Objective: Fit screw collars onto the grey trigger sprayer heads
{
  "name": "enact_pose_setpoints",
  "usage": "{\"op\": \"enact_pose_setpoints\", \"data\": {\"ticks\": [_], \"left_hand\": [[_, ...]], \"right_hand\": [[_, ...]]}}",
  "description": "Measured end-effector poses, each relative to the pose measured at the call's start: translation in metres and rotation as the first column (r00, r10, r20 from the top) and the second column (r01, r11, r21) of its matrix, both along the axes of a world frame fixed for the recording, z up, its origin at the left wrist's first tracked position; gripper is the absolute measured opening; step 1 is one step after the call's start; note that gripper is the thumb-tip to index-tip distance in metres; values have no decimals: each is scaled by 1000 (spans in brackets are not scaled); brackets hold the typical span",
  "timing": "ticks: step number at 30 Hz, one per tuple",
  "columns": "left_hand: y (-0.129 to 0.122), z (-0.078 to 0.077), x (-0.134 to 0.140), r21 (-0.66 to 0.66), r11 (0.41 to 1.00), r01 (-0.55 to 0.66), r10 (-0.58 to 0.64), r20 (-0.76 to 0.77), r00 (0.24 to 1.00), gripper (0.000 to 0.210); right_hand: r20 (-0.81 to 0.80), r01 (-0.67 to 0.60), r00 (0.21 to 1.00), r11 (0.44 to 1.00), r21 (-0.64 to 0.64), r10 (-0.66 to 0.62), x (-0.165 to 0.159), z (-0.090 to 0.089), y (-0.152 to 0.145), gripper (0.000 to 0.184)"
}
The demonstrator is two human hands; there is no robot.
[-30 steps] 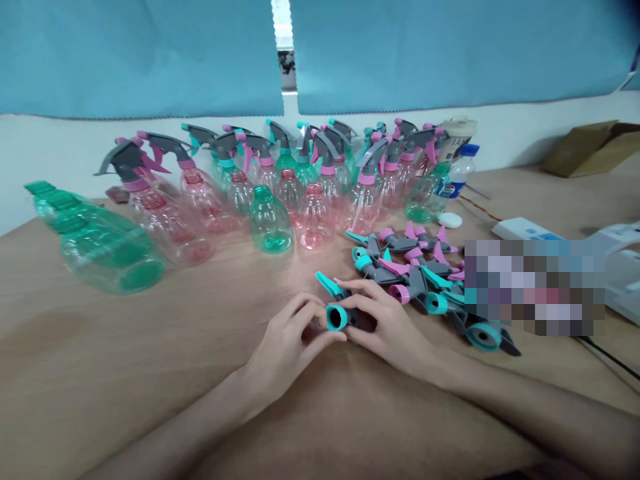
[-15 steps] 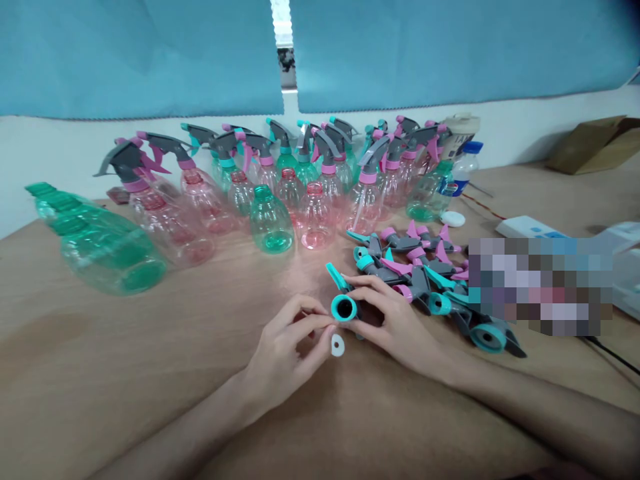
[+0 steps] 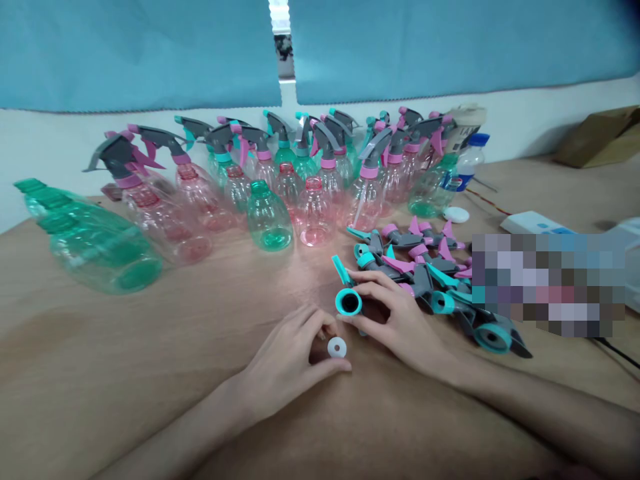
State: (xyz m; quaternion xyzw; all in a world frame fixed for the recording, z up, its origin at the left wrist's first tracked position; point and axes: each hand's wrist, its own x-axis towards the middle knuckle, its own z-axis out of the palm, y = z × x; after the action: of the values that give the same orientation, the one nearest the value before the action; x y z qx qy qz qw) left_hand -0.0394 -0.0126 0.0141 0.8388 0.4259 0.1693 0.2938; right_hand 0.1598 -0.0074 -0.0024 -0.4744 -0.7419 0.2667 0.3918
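Observation:
A small white washer (image 3: 331, 347) with a hole in its middle sits between the thumb and curled fingers of my left hand (image 3: 287, 350). The exact contact of the fingertips on it is partly hidden. My right hand (image 3: 400, 321) is closed around a grey and teal spray trigger head (image 3: 343, 270). Its teal collar (image 3: 349, 292) faces me, showing the dark opening inside. The washer is just below that collar, apart from it. To the right of my right hand lies a pile of loose trigger heads (image 3: 425, 277) with pink or teal parts.
Pink and green spray bottles (image 3: 314, 213) stand at the back, many with trigger heads on. Uncapped green bottles (image 3: 105, 247) stand overlapped at left. At right are a blue-capped drink bottle (image 3: 471, 160), a white lid (image 3: 456, 215), a white power strip (image 3: 533, 223) and a cardboard box (image 3: 595, 137).
My left thumb has moved down, away from the fingertips, and the washer now faces me more fully. My right hand has shifted slightly right and up with the trigger head.

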Motion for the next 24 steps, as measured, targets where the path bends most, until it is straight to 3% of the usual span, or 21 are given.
{"op": "enact_pose_setpoints", "data": {"ticks": [10, 18, 24], "left_hand": [[1, -2, 0, -106, 990, -94, 111, 168, 980, 13], [1, -10, -5, -192, 951, -240, 304, 469, 829, 13], [0, -9, -2, -154, 952, -263, 303, 559, 772, 11]], "right_hand": [[35, -9, 999, 1000, 12, 9, 0, -2, -2, 17], [89, -47, 995, 998, 41, 43, -2, 1, -3, 15], [132, -150, 982, 985, 90, 138, -3, -3, -4, 19]]}}
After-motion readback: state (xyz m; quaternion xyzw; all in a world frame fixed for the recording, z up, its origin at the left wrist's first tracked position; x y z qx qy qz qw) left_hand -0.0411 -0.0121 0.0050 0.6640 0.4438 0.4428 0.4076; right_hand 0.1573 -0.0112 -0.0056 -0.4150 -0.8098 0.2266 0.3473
